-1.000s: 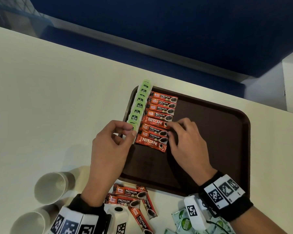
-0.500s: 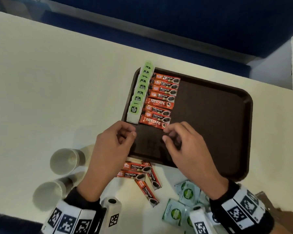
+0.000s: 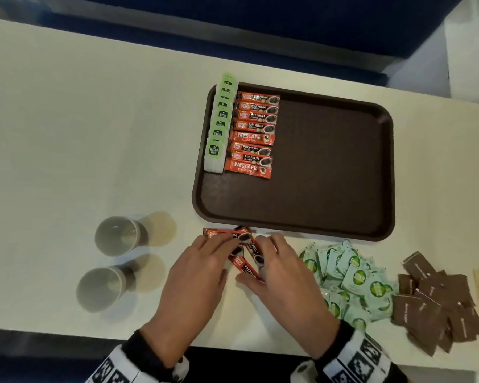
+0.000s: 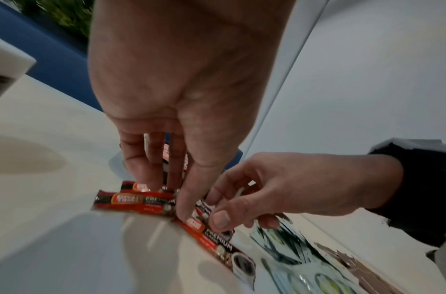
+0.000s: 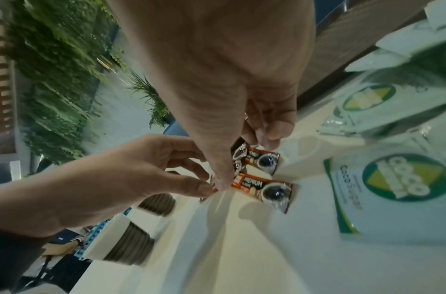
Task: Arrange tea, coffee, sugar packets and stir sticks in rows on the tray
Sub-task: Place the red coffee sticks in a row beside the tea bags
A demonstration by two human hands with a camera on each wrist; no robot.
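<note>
Left hand (image 3: 197,275): fingers were down on the loose coffee sachets (image 3: 245,251), tips touching them, looked like gathering them up; no clear pinch.
Right hand (image 3: 285,280): thumb and fingers curled onto one sachet in that same pile, probably squaring it up for the row.
Where the sachets were: on the table (image 3: 67,134), just near of the tray (image 3: 329,167).
Tray so far: tea bags (image 3: 219,125) along the left edge, coffee row (image 3: 253,135) beside them, likely lined up to leave room.
Still waiting: sugar packets (image 3: 349,283), bottom right.
Feel: flat, glossy foil strips, slippery.

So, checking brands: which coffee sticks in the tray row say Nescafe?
Two: the fifth from the far end and the nearest one; the other six read Premium.
</note>
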